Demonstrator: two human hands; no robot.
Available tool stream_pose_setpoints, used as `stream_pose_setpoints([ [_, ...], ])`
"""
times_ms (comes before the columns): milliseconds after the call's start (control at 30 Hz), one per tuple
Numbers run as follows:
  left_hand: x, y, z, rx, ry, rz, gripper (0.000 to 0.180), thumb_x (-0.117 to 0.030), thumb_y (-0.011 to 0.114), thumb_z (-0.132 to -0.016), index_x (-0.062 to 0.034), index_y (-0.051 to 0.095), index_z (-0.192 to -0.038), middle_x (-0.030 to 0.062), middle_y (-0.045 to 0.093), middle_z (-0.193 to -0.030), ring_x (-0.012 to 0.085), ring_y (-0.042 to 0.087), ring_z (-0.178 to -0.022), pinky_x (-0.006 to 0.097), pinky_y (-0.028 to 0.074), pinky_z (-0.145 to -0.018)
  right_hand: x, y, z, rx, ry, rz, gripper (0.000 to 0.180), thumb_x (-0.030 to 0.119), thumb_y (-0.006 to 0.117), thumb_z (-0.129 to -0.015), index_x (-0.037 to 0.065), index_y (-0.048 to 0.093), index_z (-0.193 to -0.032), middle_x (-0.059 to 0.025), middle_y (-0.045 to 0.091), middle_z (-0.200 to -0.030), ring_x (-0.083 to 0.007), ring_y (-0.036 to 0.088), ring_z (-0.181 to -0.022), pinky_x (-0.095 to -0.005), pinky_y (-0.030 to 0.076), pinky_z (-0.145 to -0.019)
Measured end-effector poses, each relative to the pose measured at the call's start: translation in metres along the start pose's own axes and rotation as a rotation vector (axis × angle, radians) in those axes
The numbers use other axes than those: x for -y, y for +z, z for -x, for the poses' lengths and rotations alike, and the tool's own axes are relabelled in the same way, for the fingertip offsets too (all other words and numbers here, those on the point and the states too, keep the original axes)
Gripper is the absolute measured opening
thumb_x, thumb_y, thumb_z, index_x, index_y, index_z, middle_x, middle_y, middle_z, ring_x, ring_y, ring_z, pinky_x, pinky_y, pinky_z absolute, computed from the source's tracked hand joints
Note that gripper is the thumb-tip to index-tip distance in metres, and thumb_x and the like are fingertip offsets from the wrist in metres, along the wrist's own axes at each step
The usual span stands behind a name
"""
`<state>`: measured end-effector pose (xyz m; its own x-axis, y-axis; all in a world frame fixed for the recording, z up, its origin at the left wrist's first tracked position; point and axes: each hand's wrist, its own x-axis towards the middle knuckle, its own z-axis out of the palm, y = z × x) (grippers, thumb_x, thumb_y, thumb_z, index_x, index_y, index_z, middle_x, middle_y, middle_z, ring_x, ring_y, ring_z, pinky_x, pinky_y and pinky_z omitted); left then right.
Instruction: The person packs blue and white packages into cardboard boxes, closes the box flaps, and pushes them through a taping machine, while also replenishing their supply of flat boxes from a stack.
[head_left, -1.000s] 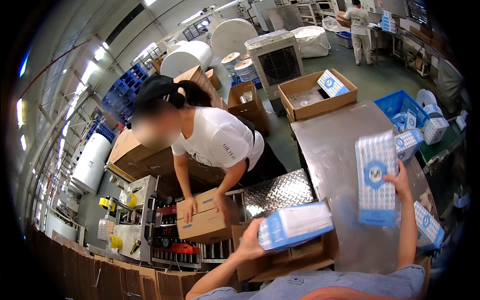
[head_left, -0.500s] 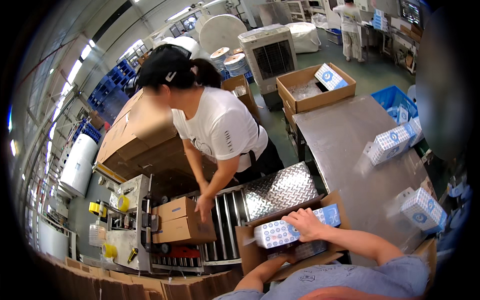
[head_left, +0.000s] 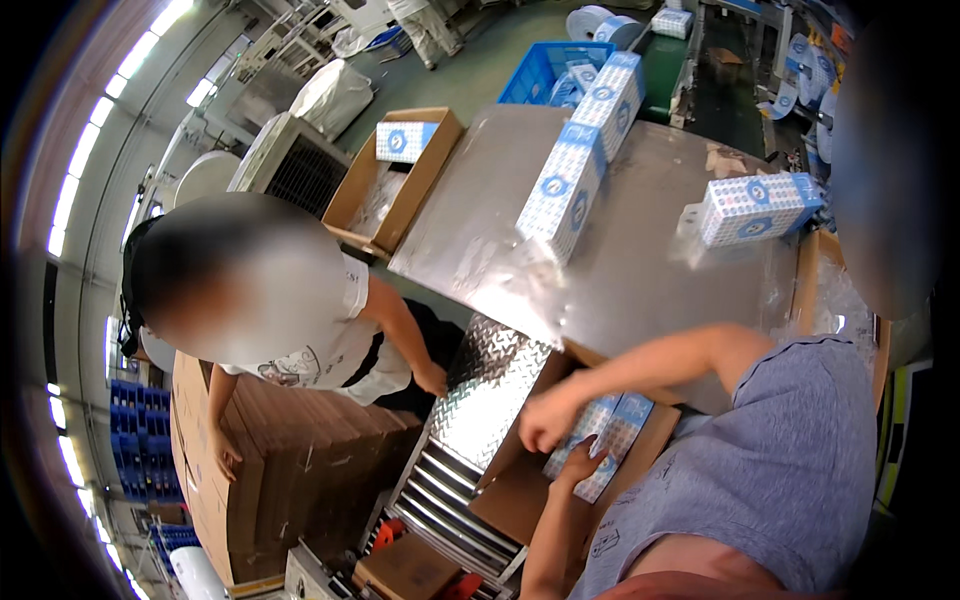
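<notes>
Head view: packs (head_left: 626,424) in carton (head_left: 506,503), under left grip (head_left: 579,464).

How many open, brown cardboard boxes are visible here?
3: near box, at the left hand and right hand, with blue-and-white rectangular packs; left box, beside the grey metal table; right box, partly seen at the table's right end. Others may be hidden.

White sack (head_left: 335,98): bulging, on the green floor (head_left: 425,90).
Air cooler (head_left: 290,165): pale housing, dark grille, near the white sack.
Blue pallets (head_left: 138,440): stacked, at far left.
Cardboard stack (head_left: 290,490): brown, beside a white-shirted co-worker (head_left: 335,352).
White roll (head_left: 200,574): lower left, partly in view.
</notes>
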<state>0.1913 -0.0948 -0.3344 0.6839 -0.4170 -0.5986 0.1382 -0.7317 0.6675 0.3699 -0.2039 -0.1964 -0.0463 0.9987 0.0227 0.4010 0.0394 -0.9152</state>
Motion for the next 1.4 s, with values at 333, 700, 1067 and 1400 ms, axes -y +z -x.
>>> stream_pose_setpoints([
  [333,-0.222,-0.176,0.02,-0.466,0.265,0.005,0.051,-0.013,0.074,-0.088,0.0008,0.055,-0.133,0.0162,0.067,-0.121,0.0279,0.062,-0.117,0.04,0.048,-0.101,-0.058,-0.296,0.192,-0.303,0.967,0.997,0.103,0.026,0.09,-0.057,0.023,0.04,-0.147,-0.0103,0.045,-0.147,-0.0329,0.036,-0.14,-0.0801,0.008,-0.109],
  [700,-0.278,-0.237,-0.131,-0.532,0.127,-0.756,0.111,-0.02,0.085,-0.052,-0.0099,0.034,-0.15,0.0142,0.063,-0.107,0.0343,0.062,-0.099,0.048,0.05,-0.084,-0.102,-0.388,0.328,-0.892,1.066,1.449,0.064,0.012,0.06,-0.087,0.034,0.043,-0.144,-0.0095,0.034,-0.156,-0.0394,0.023,-0.147,-0.0796,0.009,-0.108],
  [1067,-0.255,-0.262,0.1,-0.932,0.325,0.725,0.079,-0.015,0.091,-0.065,0.0004,0.049,-0.13,0.0132,0.06,-0.123,0.0257,0.061,-0.111,0.042,0.051,-0.097,-0.041,-0.246,0.254,-0.454,0.858,0.948,0.128,0.033,0.09,-0.052,0.027,0.017,-0.157,-0.0173,0.051,-0.131,-0.0329,0.053,-0.122,-0.0642,0.036,-0.104],
  [1400,-0.182,-0.102,0.147,-0.886,0.14,0.209,0.065,-0.019,0.086,-0.067,0.0018,0.055,-0.119,0.0141,0.062,-0.105,0.0305,0.063,-0.101,0.035,0.049,-0.089,0.003,-0.193,0.335,-1.233,0.204,-1.178,0.066,0.019,0.074,-0.086,-0.001,0.044,-0.141,-0.0197,0.066,-0.121,-0.0289,0.07,-0.101,-0.0382,0.058,-0.088],
])
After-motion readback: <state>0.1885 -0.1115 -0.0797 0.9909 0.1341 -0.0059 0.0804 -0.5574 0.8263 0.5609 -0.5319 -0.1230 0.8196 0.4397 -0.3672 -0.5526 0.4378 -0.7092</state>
